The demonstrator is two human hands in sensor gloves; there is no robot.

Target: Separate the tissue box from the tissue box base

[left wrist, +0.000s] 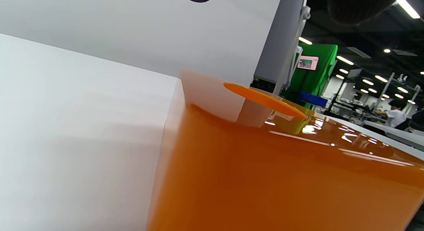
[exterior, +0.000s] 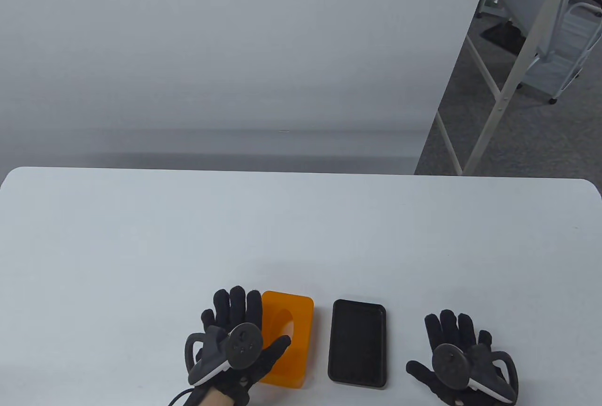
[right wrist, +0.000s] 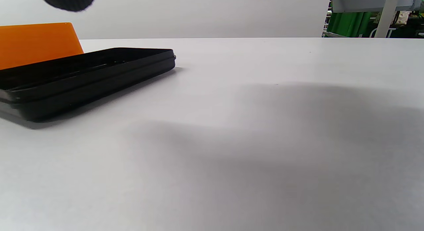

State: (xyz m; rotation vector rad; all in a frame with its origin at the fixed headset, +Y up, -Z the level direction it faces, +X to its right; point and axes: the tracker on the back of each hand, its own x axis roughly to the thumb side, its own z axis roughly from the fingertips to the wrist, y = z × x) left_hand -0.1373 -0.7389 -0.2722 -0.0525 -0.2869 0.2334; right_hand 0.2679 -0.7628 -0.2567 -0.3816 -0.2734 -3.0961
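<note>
Beside the open left hand, whose thumb lies on its top, the orange box looks light, stiff, glossy, likely slippery; grip its side walls. Right hand lies spread, right of the black base.

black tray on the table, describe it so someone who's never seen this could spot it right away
On the white table, look at the near edge between the two gloved hands. The black tray lies flat there, just right of the orange box. It is the low, shallow, dark one; its neighbour is tall and bright orange.

Orange box beside black base
</note>
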